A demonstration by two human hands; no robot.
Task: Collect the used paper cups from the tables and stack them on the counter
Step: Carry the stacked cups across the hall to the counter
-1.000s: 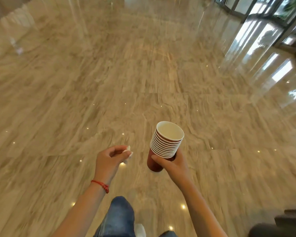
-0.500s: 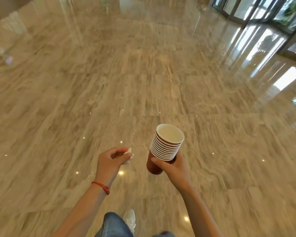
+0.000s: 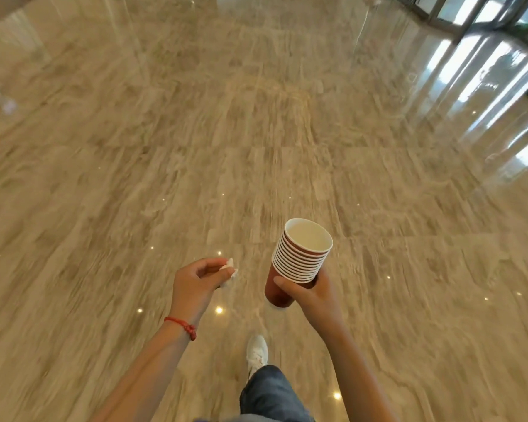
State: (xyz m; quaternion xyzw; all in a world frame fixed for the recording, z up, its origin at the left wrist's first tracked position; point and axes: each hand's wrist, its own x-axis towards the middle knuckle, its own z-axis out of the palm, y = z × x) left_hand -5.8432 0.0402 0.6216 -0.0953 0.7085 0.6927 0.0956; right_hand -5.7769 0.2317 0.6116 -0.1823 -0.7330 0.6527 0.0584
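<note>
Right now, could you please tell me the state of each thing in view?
Cups: nested in one stack, tilted, top cup looks empty, held near the base.
Right hand: grips the cups.
Tissue: crumpled, pinched.
Left hand: curled, pinches the tissue.

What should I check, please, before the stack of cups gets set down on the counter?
1. Grip on the stack: right hand wraps the lower part of the stack of cups: ok.
2. Stack nested evenly, rims aligned, slight tilt: ok.
3. Top cup empty: white inside, no liquid seen: ok.
4. Left hand free to steady the stack: not ok, it pinches a white tissue.
5. Counter in reach: cannot tell, only marble floor in view.
6. Path ahead: no obstacle visible on the floor: ok.
</note>
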